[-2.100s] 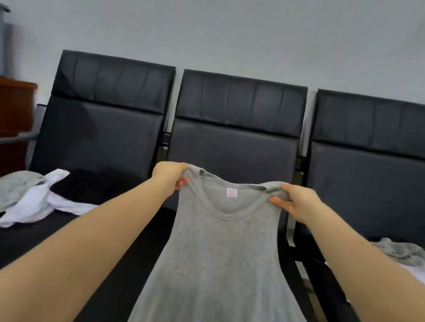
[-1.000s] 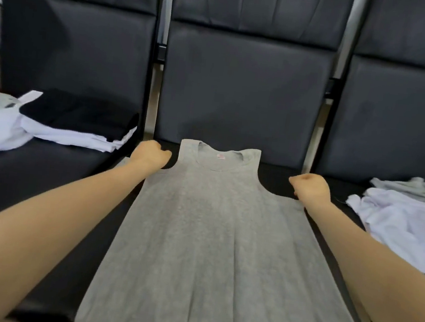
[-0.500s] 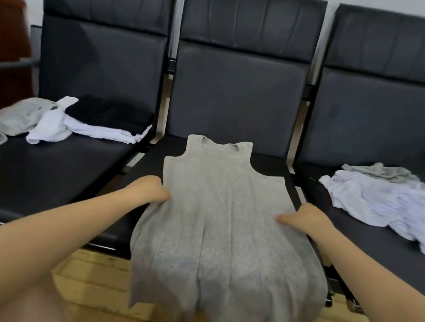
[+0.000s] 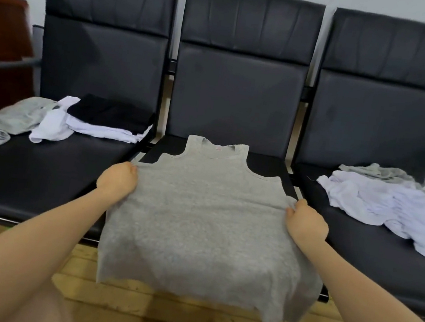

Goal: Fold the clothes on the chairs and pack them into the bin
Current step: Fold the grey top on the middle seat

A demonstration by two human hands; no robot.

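A grey tank top [image 4: 207, 213] lies flat on the middle chair seat [image 4: 267, 165], neck toward the backrest, its hem hanging over the front edge. My left hand [image 4: 118, 180] grips the top's left side edge below the armhole. My right hand [image 4: 305, 221] grips the right side edge at about the same height. No bin is in view.
The left chair [image 4: 44, 167] bears a folded black garment [image 4: 110, 113] on folded white cloth [image 4: 102, 131], plus loose grey clothes [image 4: 16, 115]. The right chair [image 4: 382, 248] bears a crumpled white garment [image 4: 393, 207] and a grey one [image 4: 381, 171]. A wooden cabinet [image 4: 3, 49] stands far left. Wooden floor below.
The tank top went from held up by its shoulders to lying on the middle seat. My hands slid down to its side edges and now grip them.
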